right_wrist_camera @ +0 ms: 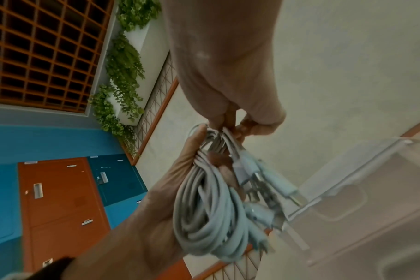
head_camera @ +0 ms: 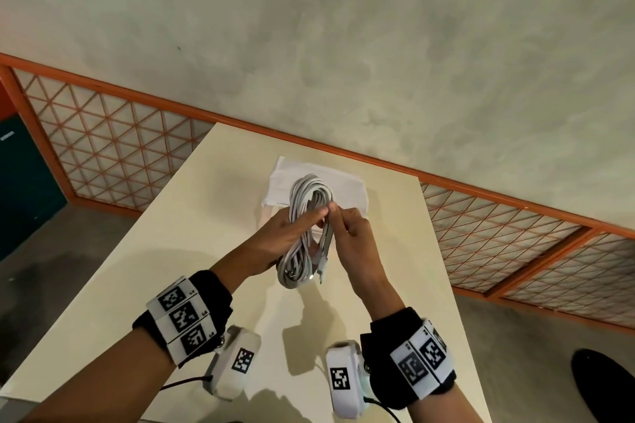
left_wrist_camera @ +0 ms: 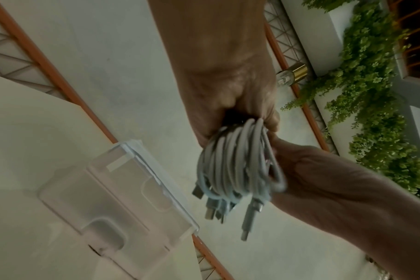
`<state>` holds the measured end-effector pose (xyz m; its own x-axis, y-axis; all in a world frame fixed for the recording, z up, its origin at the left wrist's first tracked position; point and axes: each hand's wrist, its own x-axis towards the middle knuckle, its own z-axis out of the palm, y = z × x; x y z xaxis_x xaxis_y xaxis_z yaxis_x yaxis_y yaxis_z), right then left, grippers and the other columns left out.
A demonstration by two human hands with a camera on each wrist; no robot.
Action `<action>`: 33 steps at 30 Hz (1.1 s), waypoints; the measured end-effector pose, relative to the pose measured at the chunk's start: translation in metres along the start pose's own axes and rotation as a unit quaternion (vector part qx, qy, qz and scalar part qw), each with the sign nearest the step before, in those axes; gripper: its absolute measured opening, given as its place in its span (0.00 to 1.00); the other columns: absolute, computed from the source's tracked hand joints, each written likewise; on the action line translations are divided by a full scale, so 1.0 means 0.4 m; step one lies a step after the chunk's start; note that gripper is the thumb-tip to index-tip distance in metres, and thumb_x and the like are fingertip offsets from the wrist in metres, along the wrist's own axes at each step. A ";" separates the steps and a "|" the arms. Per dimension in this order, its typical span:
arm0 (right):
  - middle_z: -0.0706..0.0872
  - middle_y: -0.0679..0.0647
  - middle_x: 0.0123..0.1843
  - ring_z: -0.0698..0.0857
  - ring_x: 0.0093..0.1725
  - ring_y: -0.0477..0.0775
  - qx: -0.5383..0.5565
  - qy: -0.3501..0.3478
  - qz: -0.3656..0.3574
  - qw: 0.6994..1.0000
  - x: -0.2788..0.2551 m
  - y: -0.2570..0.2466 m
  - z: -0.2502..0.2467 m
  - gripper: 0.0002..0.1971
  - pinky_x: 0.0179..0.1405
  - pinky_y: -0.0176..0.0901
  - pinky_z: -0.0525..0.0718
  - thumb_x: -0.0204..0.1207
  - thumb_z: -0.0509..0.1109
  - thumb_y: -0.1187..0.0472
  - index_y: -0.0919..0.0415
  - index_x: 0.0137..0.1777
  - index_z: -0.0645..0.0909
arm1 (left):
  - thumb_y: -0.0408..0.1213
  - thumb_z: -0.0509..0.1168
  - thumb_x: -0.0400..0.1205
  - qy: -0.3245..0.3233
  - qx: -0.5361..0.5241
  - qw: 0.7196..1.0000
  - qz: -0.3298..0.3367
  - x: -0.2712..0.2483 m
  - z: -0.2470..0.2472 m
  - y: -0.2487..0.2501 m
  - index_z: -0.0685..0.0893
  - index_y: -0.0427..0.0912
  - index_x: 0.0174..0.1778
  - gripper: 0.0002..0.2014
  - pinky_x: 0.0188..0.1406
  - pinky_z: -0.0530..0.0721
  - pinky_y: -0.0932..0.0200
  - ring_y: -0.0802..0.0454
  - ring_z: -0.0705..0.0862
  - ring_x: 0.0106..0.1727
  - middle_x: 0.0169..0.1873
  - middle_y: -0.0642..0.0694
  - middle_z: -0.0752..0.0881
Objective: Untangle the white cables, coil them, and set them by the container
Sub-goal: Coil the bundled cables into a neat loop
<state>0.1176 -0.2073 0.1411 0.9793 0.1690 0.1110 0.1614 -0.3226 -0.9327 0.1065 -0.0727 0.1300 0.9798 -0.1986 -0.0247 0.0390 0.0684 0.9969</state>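
A coiled bundle of white cables [head_camera: 302,233] hangs in the air above the cream table [head_camera: 192,251], just in front of the clear plastic container [head_camera: 347,182]. My left hand [head_camera: 292,230] grips the coil around its middle, with the strands running across the palm [right_wrist_camera: 161,199]. My right hand [head_camera: 340,220] pinches strands at the top of the coil [right_wrist_camera: 218,136]. Several plug ends [left_wrist_camera: 213,210] dangle from the coil's lower part. The container [left_wrist_camera: 122,199] stands open and looks empty.
The table is narrow, with edges close on the left and right. An orange-framed lattice rail [head_camera: 103,141] runs behind it. Blue and orange lockers [right_wrist_camera: 60,199] and hanging plants [left_wrist_camera: 372,113] lie further off. A dark round object [head_camera: 604,385] sits on the floor at right.
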 end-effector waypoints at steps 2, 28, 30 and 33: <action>0.71 0.57 0.38 0.73 0.36 0.48 -0.010 -0.014 -0.008 1.000 0.003 -0.002 -0.007 0.18 0.38 0.31 0.73 0.84 0.60 0.51 0.49 0.31 0.79 | 0.48 0.60 0.83 -0.023 -0.013 1.000 -0.003 -0.003 -0.003 -0.001 0.86 0.46 0.47 0.13 0.34 0.82 0.65 0.57 0.86 0.31 0.28 0.52 0.87; 0.84 0.55 0.63 0.84 0.62 0.47 0.039 -0.159 0.088 0.983 0.001 0.015 -0.017 0.40 0.66 0.44 0.80 0.67 0.70 0.36 0.57 0.75 0.68 | 0.49 0.72 0.74 -0.054 -0.175 0.983 -0.019 0.006 -0.038 -0.006 0.86 0.43 0.38 0.12 0.47 0.85 0.58 0.49 0.86 0.44 0.34 0.47 0.87; 0.85 0.58 0.64 0.85 0.64 0.51 0.069 -0.222 0.104 0.967 0.000 0.022 -0.005 0.36 0.68 0.49 0.81 0.67 0.74 0.39 0.60 0.70 0.74 | 0.50 0.70 0.75 -0.074 -0.165 0.983 -0.021 0.006 -0.037 0.003 0.86 0.45 0.34 0.12 0.53 0.81 0.49 0.44 0.83 0.52 0.40 0.42 0.87; 0.89 0.49 0.56 0.87 0.59 0.44 0.048 -0.275 0.096 0.955 0.002 -0.006 -0.005 0.21 0.62 0.41 0.83 0.73 0.74 0.50 0.57 0.64 0.79 | 0.46 0.69 0.76 -0.078 -0.104 0.991 -0.038 0.007 -0.038 0.023 0.86 0.39 0.43 0.13 0.57 0.81 0.48 0.43 0.84 0.61 0.58 0.35 0.86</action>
<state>0.1182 -0.2082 0.1439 0.7732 0.5877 -0.2380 -0.0526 -0.3146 -0.9478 0.1127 -0.0580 0.1381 0.9310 -0.3582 -0.0705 0.1665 0.2449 0.9551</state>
